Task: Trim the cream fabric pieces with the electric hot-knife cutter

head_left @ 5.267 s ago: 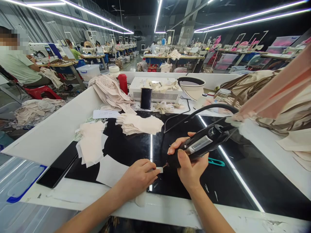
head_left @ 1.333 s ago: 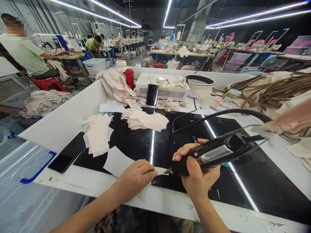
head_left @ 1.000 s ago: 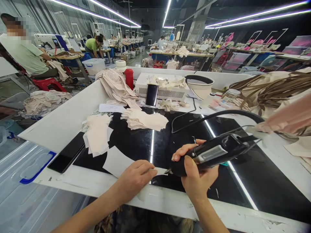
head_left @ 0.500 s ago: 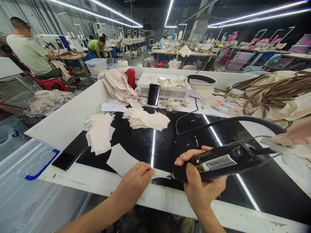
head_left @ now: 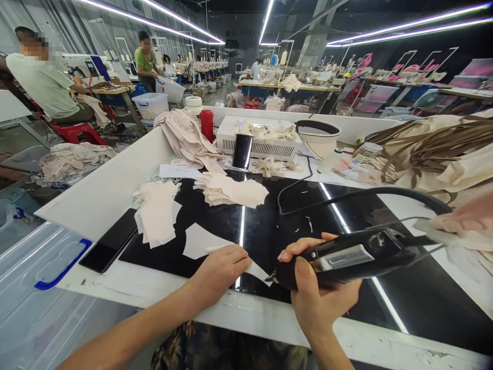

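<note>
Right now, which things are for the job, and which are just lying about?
Seemingly for the job:
tool in right hand
white piece under left hand
perhaps beige stacks

Seemingly lying about:
propped phone
red cup
jar

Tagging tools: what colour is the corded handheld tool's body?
Corded handheld tool: black, with a silver panel; head view.

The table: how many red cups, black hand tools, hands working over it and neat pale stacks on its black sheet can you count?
Red cup: 1
Black tool: 1
Left hand and right hand: 2
Left pale stack and right pale stack: 2
Total: 6
</note>
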{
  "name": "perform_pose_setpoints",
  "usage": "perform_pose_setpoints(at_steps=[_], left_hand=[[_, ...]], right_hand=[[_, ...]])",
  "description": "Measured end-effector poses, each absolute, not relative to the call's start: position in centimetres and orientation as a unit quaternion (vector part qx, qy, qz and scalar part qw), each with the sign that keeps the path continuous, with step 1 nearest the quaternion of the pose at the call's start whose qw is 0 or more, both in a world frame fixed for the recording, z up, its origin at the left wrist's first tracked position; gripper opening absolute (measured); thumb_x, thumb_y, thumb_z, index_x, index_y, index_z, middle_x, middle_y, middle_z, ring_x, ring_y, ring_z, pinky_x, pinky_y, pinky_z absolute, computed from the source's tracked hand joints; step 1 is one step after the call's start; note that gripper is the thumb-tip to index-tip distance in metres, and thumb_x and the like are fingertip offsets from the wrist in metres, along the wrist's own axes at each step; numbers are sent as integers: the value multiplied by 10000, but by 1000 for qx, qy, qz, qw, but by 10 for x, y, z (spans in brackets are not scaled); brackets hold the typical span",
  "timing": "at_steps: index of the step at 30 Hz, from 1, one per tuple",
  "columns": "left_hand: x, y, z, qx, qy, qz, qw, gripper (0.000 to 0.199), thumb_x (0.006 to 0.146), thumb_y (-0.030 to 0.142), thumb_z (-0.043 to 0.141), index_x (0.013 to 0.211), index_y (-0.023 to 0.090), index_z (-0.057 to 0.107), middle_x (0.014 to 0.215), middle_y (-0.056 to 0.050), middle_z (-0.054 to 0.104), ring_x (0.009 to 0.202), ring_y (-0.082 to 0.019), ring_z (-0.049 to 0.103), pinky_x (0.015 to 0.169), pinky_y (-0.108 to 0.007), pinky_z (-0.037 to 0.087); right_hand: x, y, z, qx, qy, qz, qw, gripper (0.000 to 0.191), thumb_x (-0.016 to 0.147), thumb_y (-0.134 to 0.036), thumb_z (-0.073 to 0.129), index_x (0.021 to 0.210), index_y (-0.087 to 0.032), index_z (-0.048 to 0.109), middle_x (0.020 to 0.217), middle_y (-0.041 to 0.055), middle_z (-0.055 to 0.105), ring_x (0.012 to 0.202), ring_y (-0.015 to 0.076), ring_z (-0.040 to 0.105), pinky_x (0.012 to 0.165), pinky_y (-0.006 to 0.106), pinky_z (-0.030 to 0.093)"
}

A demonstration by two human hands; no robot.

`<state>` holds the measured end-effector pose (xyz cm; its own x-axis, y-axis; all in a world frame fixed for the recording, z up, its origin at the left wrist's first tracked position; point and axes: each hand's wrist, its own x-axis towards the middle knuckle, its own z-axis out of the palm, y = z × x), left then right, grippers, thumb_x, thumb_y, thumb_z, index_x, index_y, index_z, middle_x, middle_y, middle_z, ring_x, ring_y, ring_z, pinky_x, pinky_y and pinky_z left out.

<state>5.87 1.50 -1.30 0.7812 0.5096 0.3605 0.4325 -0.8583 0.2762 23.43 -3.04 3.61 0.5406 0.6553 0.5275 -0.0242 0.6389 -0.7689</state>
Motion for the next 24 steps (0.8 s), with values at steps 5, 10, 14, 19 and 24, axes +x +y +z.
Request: perform_pose_setpoints(at_steps=[5,10,14,19,24], left_hand=[[61,11,-12,945,244,198,87,211,1030,12,488,1140,141,614,1036,-60,651,965,-206,639,851,-328,569],[57,10,-13,944,255,187,98,219,1028,1,474,1086,155,618,1010,-46,649,942,-193,638,834,-314,561],[51,7,-12,942,255,181,119,211,1025,2,484,1065,162,614,1047,-43,650,976,-186,637,847,-300,559],[49,-1,-10,946,256,164,113,180,1045,30,479,1088,157,599,1071,-56,646,995,-191,648,893,-311,565],[52,-9,-3,958,258,119,42,161,1029,230,661,1146,151,583,1059,-71,628,990,-252,652,870,-380,573]], right_hand=[[234,-34,36,-371,-431,218,793,444,867,-114,783,1243,-257,595,855,-19,701,666,151,679,610,312,604],[233,-38,35,-369,-431,225,792,441,866,-115,786,1240,-255,599,849,-13,700,673,159,679,618,321,609],[232,-40,36,-372,-430,233,789,436,866,-128,795,1235,-258,602,846,-13,698,669,161,680,615,317,607],[230,-43,37,-364,-439,240,786,426,871,-160,809,1236,-253,610,844,-9,699,667,159,675,624,314,604],[229,-48,35,-360,-449,257,776,417,881,-179,796,1239,-259,598,841,-6,685,678,169,668,623,328,605]])
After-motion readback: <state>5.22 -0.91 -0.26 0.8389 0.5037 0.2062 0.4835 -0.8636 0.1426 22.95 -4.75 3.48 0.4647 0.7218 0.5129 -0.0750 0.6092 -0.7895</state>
